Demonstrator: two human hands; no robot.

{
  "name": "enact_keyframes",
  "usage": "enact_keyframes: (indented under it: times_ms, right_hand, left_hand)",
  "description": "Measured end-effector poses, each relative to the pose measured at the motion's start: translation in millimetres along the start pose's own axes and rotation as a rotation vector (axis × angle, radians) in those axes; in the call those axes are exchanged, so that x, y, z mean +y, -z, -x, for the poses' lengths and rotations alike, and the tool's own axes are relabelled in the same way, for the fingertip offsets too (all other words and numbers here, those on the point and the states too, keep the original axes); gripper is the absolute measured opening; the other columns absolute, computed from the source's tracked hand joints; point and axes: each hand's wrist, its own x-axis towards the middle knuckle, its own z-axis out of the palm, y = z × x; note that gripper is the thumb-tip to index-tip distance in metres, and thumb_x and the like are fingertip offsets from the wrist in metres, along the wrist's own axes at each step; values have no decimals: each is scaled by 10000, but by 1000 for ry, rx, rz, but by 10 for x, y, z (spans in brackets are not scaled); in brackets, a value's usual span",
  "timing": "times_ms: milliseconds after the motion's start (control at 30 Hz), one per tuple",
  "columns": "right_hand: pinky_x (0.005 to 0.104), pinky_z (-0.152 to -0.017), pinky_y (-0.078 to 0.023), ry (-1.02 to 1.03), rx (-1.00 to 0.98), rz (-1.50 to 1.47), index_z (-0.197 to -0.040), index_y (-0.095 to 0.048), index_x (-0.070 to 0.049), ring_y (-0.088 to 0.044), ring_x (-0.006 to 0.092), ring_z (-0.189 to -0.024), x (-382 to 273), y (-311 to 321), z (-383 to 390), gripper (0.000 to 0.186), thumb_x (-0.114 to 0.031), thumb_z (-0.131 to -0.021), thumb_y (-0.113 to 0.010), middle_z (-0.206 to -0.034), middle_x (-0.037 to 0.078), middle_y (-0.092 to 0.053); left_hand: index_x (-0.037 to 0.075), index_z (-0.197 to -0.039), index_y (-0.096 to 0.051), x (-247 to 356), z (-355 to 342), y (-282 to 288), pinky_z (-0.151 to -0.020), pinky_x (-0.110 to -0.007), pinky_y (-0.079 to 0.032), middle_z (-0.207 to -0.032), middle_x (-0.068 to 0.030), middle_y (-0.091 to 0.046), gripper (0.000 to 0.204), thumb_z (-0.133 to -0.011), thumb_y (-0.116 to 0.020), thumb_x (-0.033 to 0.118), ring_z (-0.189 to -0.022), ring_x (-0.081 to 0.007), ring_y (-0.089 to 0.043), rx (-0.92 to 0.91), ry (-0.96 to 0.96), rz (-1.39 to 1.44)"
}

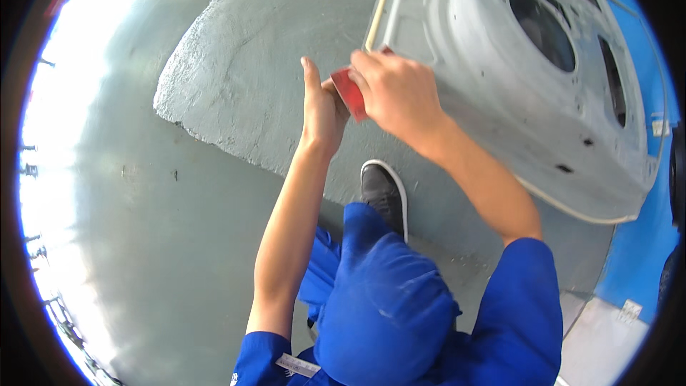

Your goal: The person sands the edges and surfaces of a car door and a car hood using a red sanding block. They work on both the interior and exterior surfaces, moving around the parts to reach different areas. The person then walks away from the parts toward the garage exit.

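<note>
My right hand (404, 93) is closed around a flat, stiff red piece (348, 94), perhaps a sanding pad or a spreader; its exact kind is not clear. A broad red face points toward my left hand, and a small red corner shows past the knuckles. My left hand (324, 111) is held up just beside it, thumb stretched upward and palm turned toward the red piece. Its fingers are partly hidden behind that piece, so I cannot tell whether they touch it. Right of both hands is a bare grey car door panel (493, 64).
A grey slab-like surface (236, 86) with a rough pale edge lies beneath and left of my hands. The door has a large round opening (543, 32). My dark shoe (384, 193) stands on the grey floor (179, 243). Blue flooring (629, 257) runs along the far right.
</note>
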Motion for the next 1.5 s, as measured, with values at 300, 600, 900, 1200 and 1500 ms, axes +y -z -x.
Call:
enact_keyframes:
  times_ms: [300, 600, 900, 1200, 1500]
  right_hand:
    - [495, -673, -556, -134, -456, 204, -911, -625, -72, -711, 357, -811, 510, 181, -716, 107, -174, -883, -620, -870, 140, -706]
    - [527, -733, -553, -280, -744, 169, -954, -666, -52, -700, 412, -844, 1221, 174, -1422, 209, -251, -895, -645, -873, 202, -710]
    - [521, -750, -535, -590, -779, -142, -974, -648, -72, -688, 404, -870, 884, 1248, -1779, 252, -317, -914, -638, -856, 201, -702]
    - [371, -461, -488, -1550, -79, -362, -856, -651, -33, -621, 218, -519, 2082, 3323, -1696, 228, -256, -906, -659, -663, 96, -646]
    - [300, -348, -385, -1684, -348, -739, -897, -650, -146, -476, 151, -413, 2006, 2721, -1370, 234, -375, -938, -623, -557, 31, -526]
  left_hand:
    - [-72, -1190, -675, -46, -55, -9, -859, -330, -515, -994, -113, -735, 650, -1051, -426, 511, -899, -177, -682, 24, -42, -151]
    - [-59, -1064, -725, -16, -67, -86, -702, -251, -495, -841, -40, -711, 318, -953, -676, 235, -788, -78, -613, 163, 93, -403]
    - [-8, -1271, -647, 1301, 901, 421, -876, -351, -549, -1117, -181, -735, 532, -884, -734, 347, -1007, -233, -711, 385, 631, -864]
    - [16, -1187, -647, 4330, 3368, 329, -702, -414, -583, -994, -142, -730, 321, -932, -596, 203, -846, -259, -723, 862, 1033, -764]
    - [65, -1076, -721, 4506, 5026, -501, -690, -375, -588, -942, -89, -743, 277, -877, -666, 248, -815, -209, -725, 1249, 879, -321]
